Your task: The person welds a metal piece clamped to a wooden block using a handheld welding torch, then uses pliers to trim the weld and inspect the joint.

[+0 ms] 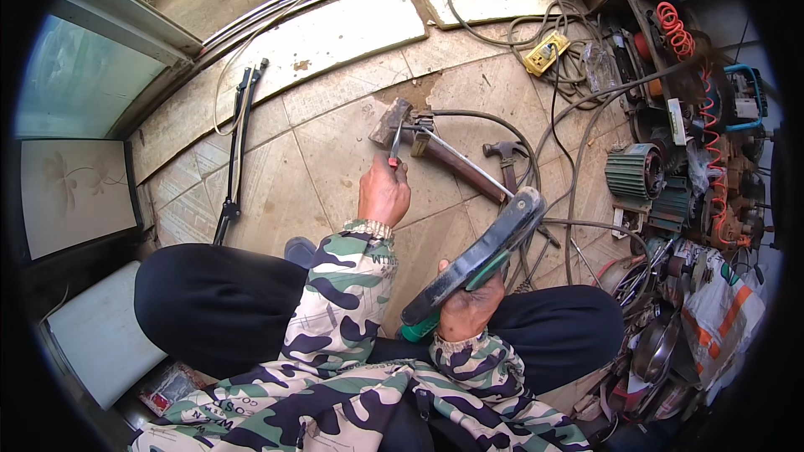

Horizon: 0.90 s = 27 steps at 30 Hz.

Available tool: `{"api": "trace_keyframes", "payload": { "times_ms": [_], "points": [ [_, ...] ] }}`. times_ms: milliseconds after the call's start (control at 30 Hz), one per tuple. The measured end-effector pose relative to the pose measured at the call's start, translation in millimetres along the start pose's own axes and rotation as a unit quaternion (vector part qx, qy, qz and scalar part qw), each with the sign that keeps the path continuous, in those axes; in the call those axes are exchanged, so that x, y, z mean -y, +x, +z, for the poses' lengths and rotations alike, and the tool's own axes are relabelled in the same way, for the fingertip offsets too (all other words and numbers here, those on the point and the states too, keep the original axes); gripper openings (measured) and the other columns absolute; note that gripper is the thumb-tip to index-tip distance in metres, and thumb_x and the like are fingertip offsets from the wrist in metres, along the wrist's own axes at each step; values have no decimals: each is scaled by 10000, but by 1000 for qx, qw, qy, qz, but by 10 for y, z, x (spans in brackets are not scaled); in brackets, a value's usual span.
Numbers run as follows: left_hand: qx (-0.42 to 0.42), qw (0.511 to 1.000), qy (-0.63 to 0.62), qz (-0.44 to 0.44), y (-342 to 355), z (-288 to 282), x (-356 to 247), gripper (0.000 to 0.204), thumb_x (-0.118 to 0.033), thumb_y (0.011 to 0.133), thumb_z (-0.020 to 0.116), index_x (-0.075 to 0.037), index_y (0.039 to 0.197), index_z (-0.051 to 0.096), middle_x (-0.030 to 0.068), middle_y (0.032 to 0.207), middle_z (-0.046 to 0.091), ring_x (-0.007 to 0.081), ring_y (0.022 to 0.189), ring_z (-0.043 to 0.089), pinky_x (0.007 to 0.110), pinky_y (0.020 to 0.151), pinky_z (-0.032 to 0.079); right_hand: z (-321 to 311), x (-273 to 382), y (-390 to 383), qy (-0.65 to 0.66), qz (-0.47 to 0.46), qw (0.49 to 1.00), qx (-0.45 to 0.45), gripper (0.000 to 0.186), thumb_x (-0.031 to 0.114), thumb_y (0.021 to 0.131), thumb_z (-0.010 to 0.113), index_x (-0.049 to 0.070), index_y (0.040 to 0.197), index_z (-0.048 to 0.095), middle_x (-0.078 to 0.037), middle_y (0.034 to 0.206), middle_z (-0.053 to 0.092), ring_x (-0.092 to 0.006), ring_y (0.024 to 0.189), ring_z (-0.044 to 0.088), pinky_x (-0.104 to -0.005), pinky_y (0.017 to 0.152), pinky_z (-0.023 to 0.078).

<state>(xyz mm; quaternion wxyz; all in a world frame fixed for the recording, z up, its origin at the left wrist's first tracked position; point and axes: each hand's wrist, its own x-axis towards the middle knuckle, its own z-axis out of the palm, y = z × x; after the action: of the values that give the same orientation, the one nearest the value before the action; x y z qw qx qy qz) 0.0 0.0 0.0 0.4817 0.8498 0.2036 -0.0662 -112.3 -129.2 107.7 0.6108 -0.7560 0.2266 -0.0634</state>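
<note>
Principal item: a black-and-green tool (476, 259), held aslant in the right hand (471, 310), its black curved back uppermost. A thin metal rod (469, 163) runs from its far end, forward and left of that grip, toward the other hand. The right-hand fingers are wrapped around the green side; their full closure is hidden beneath.

The left hand (383, 192) is pinched on a small red-ended piece (394, 162), whose slim metal part points ahead of the fingertips, near the rod's far end. Contact between them cannot be confirmed.

Handling, as judged: the tool body should be rigid and of moderate weight, smooth along the black back, and better held by the green part. The rod appears stiff but slender, likely to flex if pushed sideways. The small piece is probably light, easily dropped, and best taken by its red end.

Just ahead of the left hand lies a heavy-headed hammer (390, 124); its handle passes under the line of the rod. Right of it lies a claw hammer (504, 151) on the tiled floor (335, 167). Farther out, forward-right of both grips: a yellow socket box (546, 53). Well to the right: a finned motor (634, 172). Left of the left hand: a folded black stand (239, 142).
</note>
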Motion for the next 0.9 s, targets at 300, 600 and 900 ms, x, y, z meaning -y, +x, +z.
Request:
{"api": "trace_keyframes", "payload": {
  "times_ms": [300, 600, 900],
  "points": [
    [1, 1000, -7, -9, -44, 13, -9, 175, -135, 961, 567, 34, 998, 539, 329, 872, 664, 530, 884, 638, 563, 746, 491, -2, 19, -24, 29, 25, 999, -20, 298, 110, 772, 814, 9, 939, 589, 7, 807, 591, -116, 723, 530, -272, 705, 456],
    [4, 1000, 3, -8, -38, 8, -18, 184, -135, 959, 572, 45, 988, 540, 324, 867, 669, 520, 878, 648, 559, 746, 494, -12, 27, -15, -4, 3, 1000, -6, 220, -1, 779, 737, -7, 951, 600, -22, 803, 622, -131, 720, 573, -280, 712, 487],
    [6, 1000, 1, -7, -39, 0, -30, 173, -118, 958, 569, 51, 983, 543, 312, 868, 679, 507, 876, 658, 544, 748, 503, 0, 43, -6, 4, 15, 1000, -6, 253, 67, 776, 787, 0, 925, 594, -12, 801, 601, -135, 726, 541, -286, 717, 466]
  ]
}}
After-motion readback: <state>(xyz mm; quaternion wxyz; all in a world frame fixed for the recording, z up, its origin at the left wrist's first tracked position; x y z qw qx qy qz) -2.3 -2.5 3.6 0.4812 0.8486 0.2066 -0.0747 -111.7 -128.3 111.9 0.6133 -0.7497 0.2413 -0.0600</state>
